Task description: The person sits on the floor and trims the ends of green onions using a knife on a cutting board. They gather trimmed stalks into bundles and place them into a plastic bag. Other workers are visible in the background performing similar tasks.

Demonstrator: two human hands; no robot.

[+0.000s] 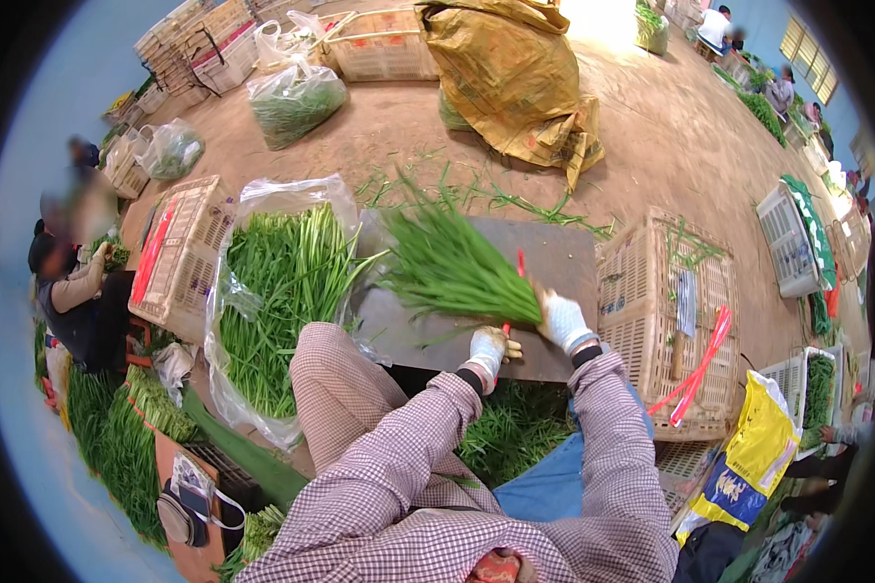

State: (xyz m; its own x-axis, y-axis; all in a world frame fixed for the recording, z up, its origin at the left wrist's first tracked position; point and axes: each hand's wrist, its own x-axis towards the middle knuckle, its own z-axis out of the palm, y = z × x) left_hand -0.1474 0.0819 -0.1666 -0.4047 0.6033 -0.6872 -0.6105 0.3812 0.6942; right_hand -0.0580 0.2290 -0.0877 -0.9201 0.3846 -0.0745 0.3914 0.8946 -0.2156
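My right hand (565, 319), in a white work glove, grips the base of a bunch of long-leaved greens (452, 270). The leaves fan toward the upper left and are blurred by motion. Below the bunch, my gloved left hand (488, 351) has its fingers curled around a thin red strip (507, 328). That strip runs beneath the bunch and shows again on its far side. Both hands are over a dark flat board (423, 339). Beside the board on the left, an open clear plastic bag (222, 350) holds many loose greens (277, 291).
On the right, an upturned plastic crate (627, 321) bears a cleaver (684, 313) and red strips (700, 372). Another crate (197, 240) stands left, near a seated person (80, 291). A yellow-brown sack (510, 80) stands ahead. Cut greens (510, 430) lie below the board.
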